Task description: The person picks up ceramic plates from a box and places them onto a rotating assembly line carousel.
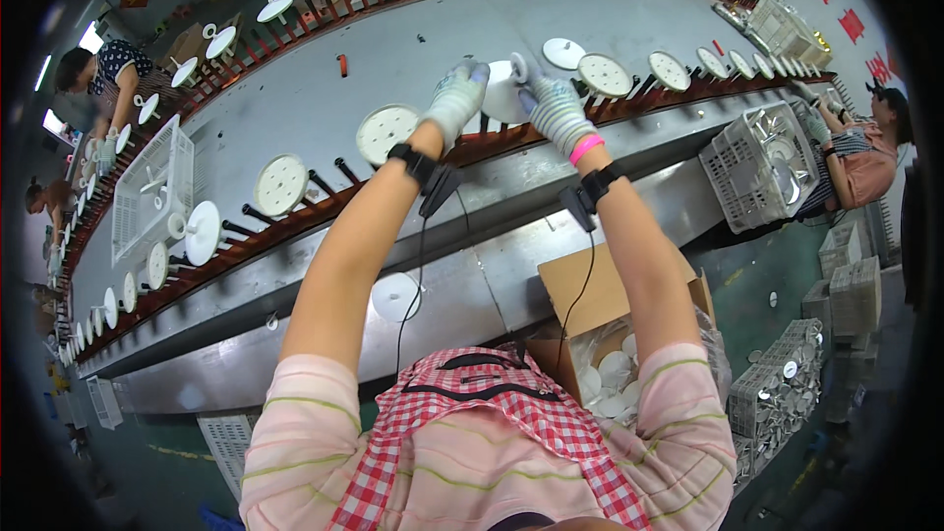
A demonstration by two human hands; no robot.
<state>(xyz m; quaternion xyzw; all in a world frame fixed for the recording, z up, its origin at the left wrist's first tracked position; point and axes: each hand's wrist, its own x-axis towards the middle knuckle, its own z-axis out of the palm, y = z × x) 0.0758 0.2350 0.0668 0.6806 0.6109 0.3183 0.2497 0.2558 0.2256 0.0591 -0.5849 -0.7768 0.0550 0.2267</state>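
Grey conveyor (413,49); gloved left hand (455,98), right hand (553,106) grip round white disc (503,93).

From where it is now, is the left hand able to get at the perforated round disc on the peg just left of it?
Probably yes. The left hand sits at the white disc that both hands hold, and the perforated disc stands right beside it on the conveyor rail, with nothing between them.
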